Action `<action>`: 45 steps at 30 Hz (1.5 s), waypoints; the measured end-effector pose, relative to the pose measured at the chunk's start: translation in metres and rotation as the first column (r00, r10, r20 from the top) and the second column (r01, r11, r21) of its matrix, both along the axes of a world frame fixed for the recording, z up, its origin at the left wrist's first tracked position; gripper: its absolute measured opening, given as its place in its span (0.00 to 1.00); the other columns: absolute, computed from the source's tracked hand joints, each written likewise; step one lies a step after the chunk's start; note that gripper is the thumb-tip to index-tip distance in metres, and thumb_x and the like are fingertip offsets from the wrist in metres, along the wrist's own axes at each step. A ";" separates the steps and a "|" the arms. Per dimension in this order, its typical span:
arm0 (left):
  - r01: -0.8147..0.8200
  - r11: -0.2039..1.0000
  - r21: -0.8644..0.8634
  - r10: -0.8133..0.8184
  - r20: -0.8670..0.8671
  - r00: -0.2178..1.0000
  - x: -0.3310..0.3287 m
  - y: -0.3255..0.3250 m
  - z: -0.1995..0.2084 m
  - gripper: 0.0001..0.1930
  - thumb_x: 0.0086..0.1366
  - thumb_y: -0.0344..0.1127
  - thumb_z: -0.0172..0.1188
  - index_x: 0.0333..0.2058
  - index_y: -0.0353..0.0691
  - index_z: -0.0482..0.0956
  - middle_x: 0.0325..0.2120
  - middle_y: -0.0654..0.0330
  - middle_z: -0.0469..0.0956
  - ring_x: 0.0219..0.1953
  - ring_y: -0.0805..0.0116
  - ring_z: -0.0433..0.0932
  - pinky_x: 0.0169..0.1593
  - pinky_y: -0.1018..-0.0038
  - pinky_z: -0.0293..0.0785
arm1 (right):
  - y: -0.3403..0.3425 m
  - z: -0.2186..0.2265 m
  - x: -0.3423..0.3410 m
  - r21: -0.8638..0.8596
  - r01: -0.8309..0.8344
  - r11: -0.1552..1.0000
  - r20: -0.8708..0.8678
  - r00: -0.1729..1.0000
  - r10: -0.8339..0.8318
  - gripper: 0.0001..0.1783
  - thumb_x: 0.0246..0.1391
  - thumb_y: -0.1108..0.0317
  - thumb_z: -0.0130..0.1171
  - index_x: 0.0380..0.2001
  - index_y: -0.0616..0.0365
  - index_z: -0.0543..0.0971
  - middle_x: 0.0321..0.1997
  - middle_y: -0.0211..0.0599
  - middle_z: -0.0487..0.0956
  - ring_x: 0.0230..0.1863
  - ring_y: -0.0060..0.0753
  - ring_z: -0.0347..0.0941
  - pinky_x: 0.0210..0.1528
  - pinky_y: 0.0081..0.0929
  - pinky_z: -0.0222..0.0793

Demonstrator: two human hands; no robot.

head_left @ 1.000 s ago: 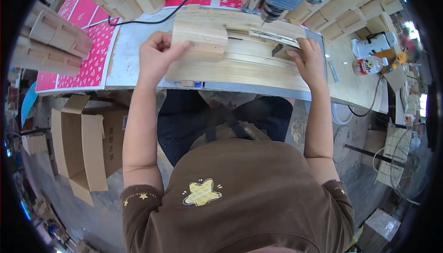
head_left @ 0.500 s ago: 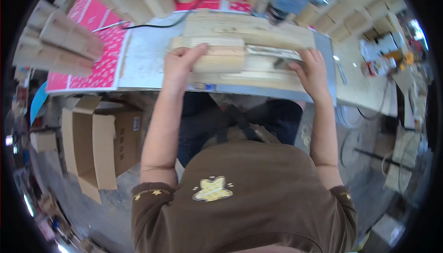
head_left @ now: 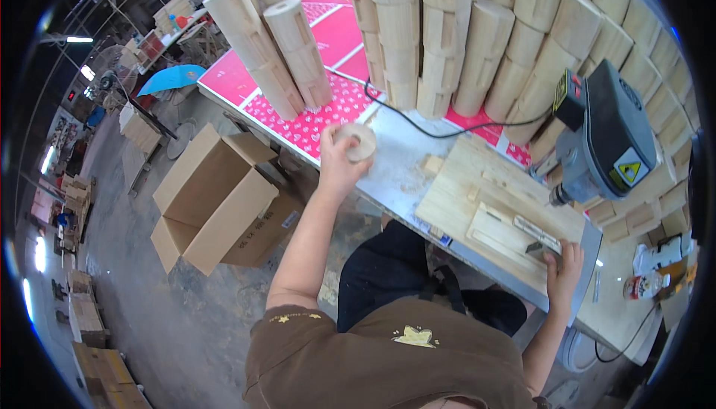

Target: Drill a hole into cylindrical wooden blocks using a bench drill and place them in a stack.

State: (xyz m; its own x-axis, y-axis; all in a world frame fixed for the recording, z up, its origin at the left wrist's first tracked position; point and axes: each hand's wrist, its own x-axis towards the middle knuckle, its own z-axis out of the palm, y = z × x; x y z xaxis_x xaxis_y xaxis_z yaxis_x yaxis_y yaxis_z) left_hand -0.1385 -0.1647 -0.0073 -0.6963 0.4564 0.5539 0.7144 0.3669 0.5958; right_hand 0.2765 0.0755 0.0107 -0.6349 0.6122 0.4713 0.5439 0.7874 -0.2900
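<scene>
My left hand (head_left: 338, 164) grips a pale wooden cylinder (head_left: 362, 143), holding it near the table's front edge with its round end and central hole showing. Wooden strips stand on a wooden board (head_left: 455, 202), forming a jig. My right hand (head_left: 564, 269) is closed around the right end of a metal bar (head_left: 534, 231) on this jig. Beyond the board stands a grey drill press head (head_left: 608, 137), its chuck (head_left: 559, 195) above the board's far right part.
Stacked wooden cylinders (head_left: 399, 43) line the table's back, with a smaller group (head_left: 272, 66) on the pink sheet (head_left: 246, 81) at left. A black cable (head_left: 440, 134) crosses the table. On the floor stands an open cardboard box (head_left: 224, 200); a plastic jar (head_left: 645, 286) is at right.
My left hand has lifted the cylinder off the jig and carried it left. My right hand stays at the metal bar. The view has swung left.
</scene>
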 end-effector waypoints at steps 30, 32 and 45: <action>-0.547 0.687 -0.479 0.350 -0.441 0.826 -0.223 0.064 0.303 0.31 0.51 0.52 0.64 0.49 0.39 0.71 0.48 0.54 0.75 0.54 0.58 0.71 0.62 0.43 0.45 | -0.006 0.001 -0.009 -0.032 0.122 0.992 -0.007 0.992 -0.122 0.22 0.32 0.71 0.66 0.36 0.59 0.73 0.33 0.44 0.69 0.38 0.49 0.63 0.41 0.40 0.59; -0.558 0.696 -0.452 0.371 -0.440 0.818 -0.235 0.069 0.297 0.30 0.50 0.54 0.64 0.46 0.42 0.72 0.47 0.55 0.76 0.52 0.58 0.72 0.61 0.43 0.44 | -0.007 0.002 -0.009 -0.034 0.133 0.991 -0.006 0.991 -0.133 0.22 0.31 0.72 0.66 0.36 0.59 0.73 0.34 0.44 0.69 0.38 0.50 0.63 0.42 0.40 0.59; -0.503 0.677 -0.537 0.372 -0.340 0.864 -0.253 0.065 0.309 0.33 0.46 0.53 0.67 0.47 0.38 0.73 0.46 0.51 0.76 0.50 0.56 0.74 0.51 0.62 0.68 | -0.009 0.002 -0.011 -0.025 0.142 0.990 0.001 0.990 -0.142 0.21 0.34 0.71 0.65 0.37 0.60 0.73 0.36 0.45 0.70 0.40 0.52 0.63 0.43 0.41 0.60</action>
